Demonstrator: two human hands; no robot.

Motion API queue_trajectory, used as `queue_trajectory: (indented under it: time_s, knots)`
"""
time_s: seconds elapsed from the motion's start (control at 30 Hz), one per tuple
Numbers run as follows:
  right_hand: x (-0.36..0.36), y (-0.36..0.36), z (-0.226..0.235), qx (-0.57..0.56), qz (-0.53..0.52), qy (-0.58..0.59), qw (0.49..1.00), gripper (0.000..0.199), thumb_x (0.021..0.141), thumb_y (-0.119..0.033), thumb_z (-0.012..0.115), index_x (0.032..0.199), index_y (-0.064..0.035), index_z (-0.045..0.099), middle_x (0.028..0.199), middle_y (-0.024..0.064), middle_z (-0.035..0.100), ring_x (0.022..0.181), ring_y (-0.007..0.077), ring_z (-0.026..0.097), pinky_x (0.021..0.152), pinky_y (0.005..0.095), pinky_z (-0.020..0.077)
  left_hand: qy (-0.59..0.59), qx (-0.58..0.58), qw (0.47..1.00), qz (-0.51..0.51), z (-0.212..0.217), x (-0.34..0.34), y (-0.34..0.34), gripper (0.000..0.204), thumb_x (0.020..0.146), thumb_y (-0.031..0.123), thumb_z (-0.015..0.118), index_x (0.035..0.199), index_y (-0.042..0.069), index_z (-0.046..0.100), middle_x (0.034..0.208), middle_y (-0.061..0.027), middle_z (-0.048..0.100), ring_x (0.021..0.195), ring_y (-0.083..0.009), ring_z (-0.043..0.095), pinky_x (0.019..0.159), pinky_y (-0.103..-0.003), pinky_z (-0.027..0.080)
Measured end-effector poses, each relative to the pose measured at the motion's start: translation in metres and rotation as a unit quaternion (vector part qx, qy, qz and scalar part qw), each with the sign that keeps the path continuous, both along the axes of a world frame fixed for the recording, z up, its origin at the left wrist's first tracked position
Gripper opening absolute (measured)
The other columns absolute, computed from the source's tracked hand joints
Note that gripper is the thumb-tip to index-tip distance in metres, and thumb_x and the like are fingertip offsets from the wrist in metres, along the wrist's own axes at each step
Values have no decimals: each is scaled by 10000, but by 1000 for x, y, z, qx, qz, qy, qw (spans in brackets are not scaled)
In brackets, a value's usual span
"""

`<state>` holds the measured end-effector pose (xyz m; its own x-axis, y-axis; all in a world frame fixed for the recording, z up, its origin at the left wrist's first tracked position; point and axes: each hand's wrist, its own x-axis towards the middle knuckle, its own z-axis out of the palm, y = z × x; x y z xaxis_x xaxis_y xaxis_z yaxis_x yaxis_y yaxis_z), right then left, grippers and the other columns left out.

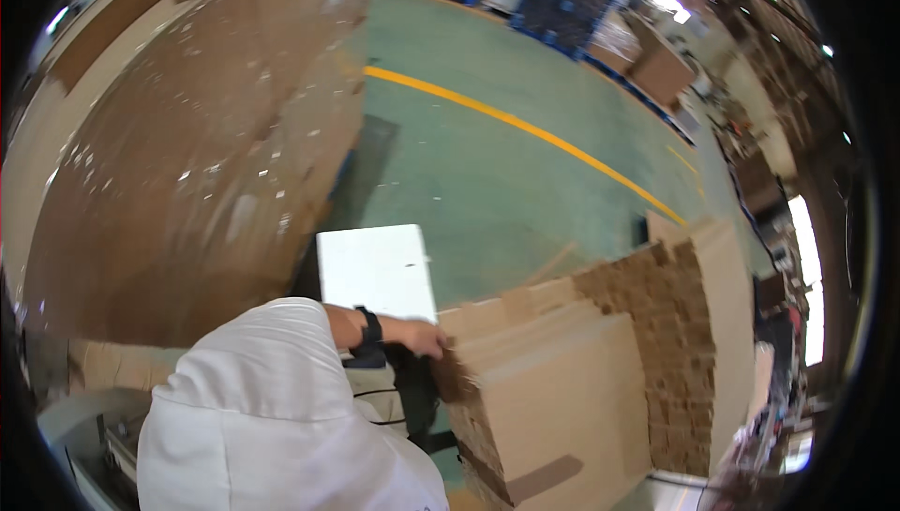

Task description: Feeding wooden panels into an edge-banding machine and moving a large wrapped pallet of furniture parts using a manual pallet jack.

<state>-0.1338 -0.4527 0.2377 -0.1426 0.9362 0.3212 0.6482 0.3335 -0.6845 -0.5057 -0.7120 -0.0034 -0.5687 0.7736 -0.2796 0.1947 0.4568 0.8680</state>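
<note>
Fingers of the left hand curl at the edge of the cardboard, immediately to their right; grip unconfirmed. Handling appears under way; remainder undeterminable. Right hand unseen.

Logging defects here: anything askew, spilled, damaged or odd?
Two things. The front of the cardboard stack has a darker brown strip low down, odd on plain board; mark or cutout, can't tell. The white panel beyond the left hand shows a dark speck on its bright surface. No spill visible.
</note>
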Motion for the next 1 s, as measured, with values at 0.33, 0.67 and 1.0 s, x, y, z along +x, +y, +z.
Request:
queue_trajectory:
  time_s: [0.33, 0.67, 1.0]
  knots:
    - [-171, -88, 0, -231, 359, 174, 887, 656, 845, -231, 555, 1367, -15, 220, 1334, 178, 360, 1146, 262, 430, 965, 370, 353, 102, -38, 692, 714, 30, 188, -336, 273, 782, 223, 599, 966, 21, 590, 784, -117, 616, 705, -188, 585, 667, -309, 469]
    - [-296, -220, -7, -371, 443, 285, 765, 706, 834, -255, 570, 1388, -61, 178, 1395, 141, 269, 1234, 274, 313, 1024, 395, 265, -419, -83, 688, 587, -1, 384, -402, 462, 803, 400, 603, 1078, 32, 555, 966, -71, 609, 798, -168, 584, 665, -281, 469]
    - [-418, -370, 3, -392, 556, 135, 720, 741, 803, -251, 600, 1387, -85, 176, 1381, 155, 277, 1201, 280, 327, 951, 464, 311, -291, 36, 618, 730, 10, 447, -421, 471, 814, 393, 586, 1107, 28, 529, 1015, -83, 578, 856, -182, 554, 713, -290, 446]
